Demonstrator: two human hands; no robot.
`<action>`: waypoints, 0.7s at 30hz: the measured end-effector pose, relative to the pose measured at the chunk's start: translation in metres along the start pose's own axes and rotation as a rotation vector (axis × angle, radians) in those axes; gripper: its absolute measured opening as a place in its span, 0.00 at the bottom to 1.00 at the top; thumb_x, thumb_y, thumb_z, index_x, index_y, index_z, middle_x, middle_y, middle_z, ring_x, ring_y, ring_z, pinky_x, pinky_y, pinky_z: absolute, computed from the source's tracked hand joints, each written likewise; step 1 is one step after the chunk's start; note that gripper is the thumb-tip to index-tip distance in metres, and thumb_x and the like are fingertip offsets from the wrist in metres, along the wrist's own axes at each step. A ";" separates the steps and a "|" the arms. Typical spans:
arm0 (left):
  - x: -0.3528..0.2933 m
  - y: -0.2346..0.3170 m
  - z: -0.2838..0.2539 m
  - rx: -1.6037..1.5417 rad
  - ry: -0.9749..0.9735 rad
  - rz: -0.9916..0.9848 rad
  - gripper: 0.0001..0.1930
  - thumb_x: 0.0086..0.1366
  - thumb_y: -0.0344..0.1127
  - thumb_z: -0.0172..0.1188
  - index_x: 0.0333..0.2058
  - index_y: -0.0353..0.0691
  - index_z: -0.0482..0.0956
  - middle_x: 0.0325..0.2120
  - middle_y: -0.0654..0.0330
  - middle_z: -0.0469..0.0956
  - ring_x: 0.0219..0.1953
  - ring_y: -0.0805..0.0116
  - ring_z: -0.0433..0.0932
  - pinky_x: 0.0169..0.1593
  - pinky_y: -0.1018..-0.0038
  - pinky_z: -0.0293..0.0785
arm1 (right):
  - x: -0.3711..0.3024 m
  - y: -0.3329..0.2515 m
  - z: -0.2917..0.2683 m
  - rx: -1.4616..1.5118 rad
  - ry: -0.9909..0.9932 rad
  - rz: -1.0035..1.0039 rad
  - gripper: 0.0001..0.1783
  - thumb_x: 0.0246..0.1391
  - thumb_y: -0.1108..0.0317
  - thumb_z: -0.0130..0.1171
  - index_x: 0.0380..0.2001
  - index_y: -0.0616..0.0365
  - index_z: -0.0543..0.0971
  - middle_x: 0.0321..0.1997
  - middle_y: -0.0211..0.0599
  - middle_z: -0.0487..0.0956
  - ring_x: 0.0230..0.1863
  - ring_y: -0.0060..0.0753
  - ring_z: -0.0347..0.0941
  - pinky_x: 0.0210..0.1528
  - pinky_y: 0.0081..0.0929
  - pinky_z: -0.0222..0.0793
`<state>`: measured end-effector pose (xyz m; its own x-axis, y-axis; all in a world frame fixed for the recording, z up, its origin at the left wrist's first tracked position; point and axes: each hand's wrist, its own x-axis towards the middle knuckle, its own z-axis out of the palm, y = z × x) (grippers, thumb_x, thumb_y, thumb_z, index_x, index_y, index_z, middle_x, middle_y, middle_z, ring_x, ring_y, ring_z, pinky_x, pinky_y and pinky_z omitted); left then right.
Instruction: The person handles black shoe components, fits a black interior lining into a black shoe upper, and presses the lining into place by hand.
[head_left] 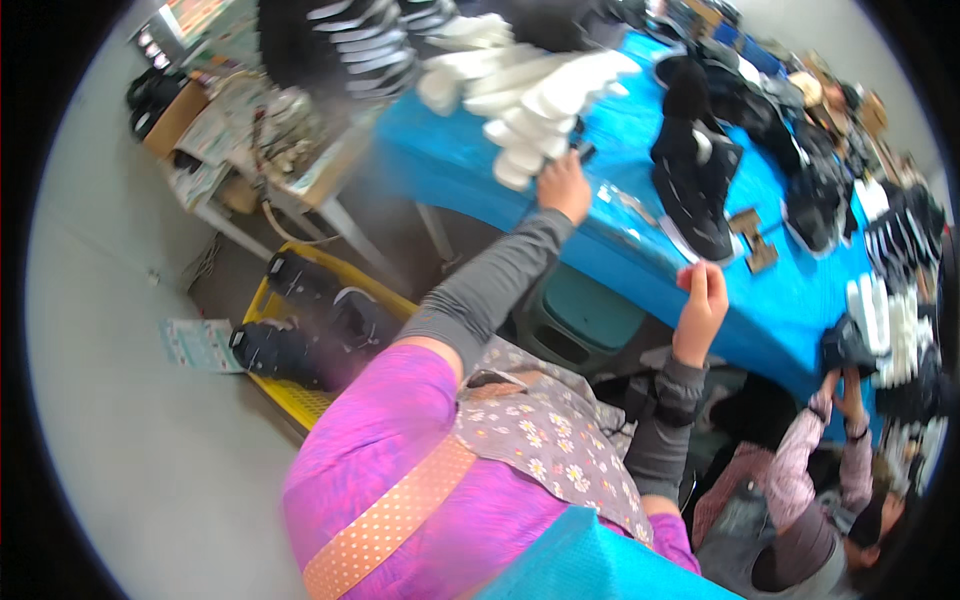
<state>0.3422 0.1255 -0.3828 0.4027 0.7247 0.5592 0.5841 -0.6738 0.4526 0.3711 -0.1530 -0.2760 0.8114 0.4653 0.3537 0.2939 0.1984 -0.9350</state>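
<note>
My left hand (565,188) reaches over the edge of the blue-covered table (440,170), its fingers closed on a small dark object (585,152) whose kind I cannot make out. Right beside it lies a pile of white shoe-sole-shaped pieces (520,125). My right hand (702,305) is raised in front of the table's near edge with fingers pinched. At its fingertips shows something small and red (685,276), too small to name. Beyond that hand, black shoes (700,205) with white soles rest on the table, beside brown flat pieces (756,242).
A yellow crate (290,395) with dark shoes stands on the floor at left. Below the table edge is a green stool (585,315). A co-worker (800,490) handles a black shoe (848,345) at right. Striped stacks (365,45) stand at the back left.
</note>
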 end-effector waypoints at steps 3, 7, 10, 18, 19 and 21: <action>-0.007 0.018 -0.011 -0.170 0.005 -0.058 0.27 0.56 0.36 0.62 0.55 0.37 0.69 0.43 0.49 0.76 0.44 0.48 0.75 0.47 0.58 0.71 | -0.008 0.017 -0.006 -0.010 -0.056 0.082 0.12 0.64 0.65 0.52 0.27 0.61 0.75 0.27 0.29 0.77 0.30 0.18 0.70 0.38 0.17 0.65; -0.005 0.014 -0.048 -0.462 -0.225 -0.149 0.20 0.57 0.35 0.64 0.48 0.35 0.77 0.39 0.51 0.79 0.41 0.52 0.79 0.44 0.64 0.73 | -0.010 0.032 -0.005 0.037 -0.129 0.160 0.12 0.63 0.65 0.53 0.28 0.59 0.76 0.27 0.29 0.77 0.30 0.18 0.70 0.38 0.17 0.66; -0.022 0.028 -0.089 -0.783 -0.314 -0.070 0.17 0.58 0.34 0.64 0.46 0.35 0.79 0.40 0.52 0.80 0.40 0.61 0.80 0.45 0.69 0.73 | -0.008 0.040 -0.007 0.078 -0.147 0.220 0.09 0.64 0.64 0.53 0.35 0.59 0.76 0.34 0.30 0.79 0.32 0.18 0.72 0.39 0.17 0.67; -0.078 0.038 -0.177 -1.259 -0.890 0.265 0.12 0.61 0.24 0.61 0.45 0.35 0.78 0.40 0.58 0.76 0.44 0.68 0.76 0.51 0.73 0.71 | -0.021 0.014 0.007 0.471 -0.411 0.210 0.18 0.65 0.66 0.45 0.54 0.63 0.70 0.46 0.44 0.78 0.44 0.31 0.75 0.50 0.29 0.70; -0.082 0.035 -0.181 -1.278 -0.951 0.208 0.13 0.60 0.24 0.61 0.45 0.35 0.78 0.41 0.58 0.76 0.46 0.68 0.75 0.51 0.73 0.71 | -0.020 0.013 0.006 0.375 -0.500 0.132 0.15 0.63 0.70 0.46 0.50 0.64 0.72 0.42 0.42 0.79 0.42 0.31 0.76 0.49 0.28 0.70; -0.086 0.030 -0.185 -1.269 -0.984 0.157 0.11 0.61 0.24 0.61 0.44 0.35 0.79 0.41 0.58 0.76 0.47 0.68 0.75 0.52 0.73 0.71 | -0.021 0.000 0.007 0.331 -0.498 0.162 0.12 0.59 0.77 0.45 0.45 0.64 0.74 0.37 0.39 0.80 0.39 0.29 0.76 0.46 0.26 0.71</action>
<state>0.1942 0.0161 -0.2892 0.9646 0.1106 0.2396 -0.2338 -0.0631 0.9702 0.3507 -0.1565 -0.2835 0.4761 0.8426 0.2517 -0.0506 0.3120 -0.9488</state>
